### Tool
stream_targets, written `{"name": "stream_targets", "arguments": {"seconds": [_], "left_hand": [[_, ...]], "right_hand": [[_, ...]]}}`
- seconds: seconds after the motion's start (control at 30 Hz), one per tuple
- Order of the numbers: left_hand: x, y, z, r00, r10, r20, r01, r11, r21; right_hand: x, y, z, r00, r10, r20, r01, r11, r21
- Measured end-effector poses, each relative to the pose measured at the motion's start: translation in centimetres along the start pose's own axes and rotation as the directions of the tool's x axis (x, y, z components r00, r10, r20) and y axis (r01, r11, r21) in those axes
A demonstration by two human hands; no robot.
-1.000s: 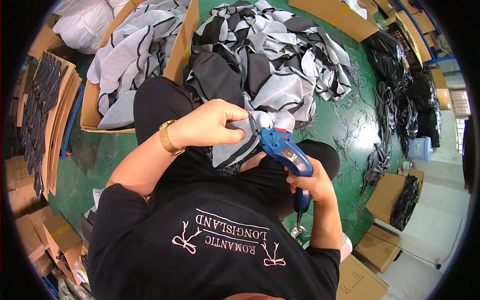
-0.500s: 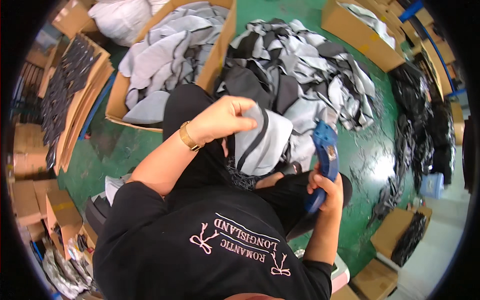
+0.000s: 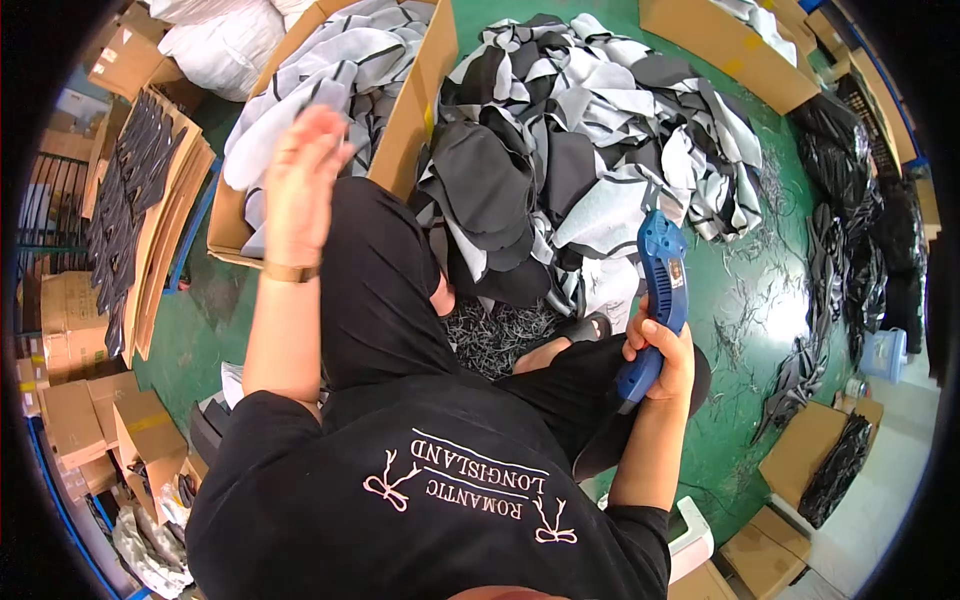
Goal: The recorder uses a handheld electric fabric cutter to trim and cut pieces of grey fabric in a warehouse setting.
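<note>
My left hand [image 3: 303, 190] is raised over the near edge of a cardboard box [image 3: 428, 95], its fingers stretched out and somewhat blurred. Right beside those fingers a light grey fabric piece [image 3: 250, 148] with a dark edge lies on the heap of similar pieces inside the box. My right hand [image 3: 668, 355] is wrapped round the handle of a blue hand-held electric cutter [image 3: 663, 262], whose narrow metal tip points away from me. Beyond it spreads a floor pile of grey, white and black fabric pieces [image 3: 590, 110]. Dark rounded pieces [image 3: 485, 185] lie at its near left.
Thin dark trimmings [image 3: 500, 335] lie heaped between my feet. Flattened cardboard with black strips [image 3: 150, 200] stands at the left. Another open carton [image 3: 730, 55] is at the far right, with black plastic bags [image 3: 835, 160] beside it. Small cartons [image 3: 768, 550] sit at the lower right.
My left hand has swung left from above my lap to the box, and the light grey piece it held is now at the box. The cutter stays in my right hand, shifted slightly.
</note>
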State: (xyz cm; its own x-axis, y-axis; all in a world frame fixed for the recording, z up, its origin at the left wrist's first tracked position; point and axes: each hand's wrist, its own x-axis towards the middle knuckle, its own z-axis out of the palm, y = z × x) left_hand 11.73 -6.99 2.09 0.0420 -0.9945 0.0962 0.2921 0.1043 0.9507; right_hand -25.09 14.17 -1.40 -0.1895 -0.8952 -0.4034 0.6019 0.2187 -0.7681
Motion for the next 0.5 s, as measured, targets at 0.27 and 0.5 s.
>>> {"name": "stream_targets", "arguments": {"seconds": [0.27, 0.5], "left_hand": [[2.4, -18.4, 9.4, 0.913, -0.403, 0.06, 0.282, 0.731, 0.621], [3.2, -24.8, 13.2, 0.869, -0.343, 0.357, -0.378, 0.005, 0.926]], "right_hand": [[0.3, -0.4, -1.1, 0.999, -0.017, -0.035, 0.02, 0.998, 0.065], [0.0, -0.4, -1.5, 0.998, 0.005, -0.056, 0.0, 0.996, 0.093]]}}
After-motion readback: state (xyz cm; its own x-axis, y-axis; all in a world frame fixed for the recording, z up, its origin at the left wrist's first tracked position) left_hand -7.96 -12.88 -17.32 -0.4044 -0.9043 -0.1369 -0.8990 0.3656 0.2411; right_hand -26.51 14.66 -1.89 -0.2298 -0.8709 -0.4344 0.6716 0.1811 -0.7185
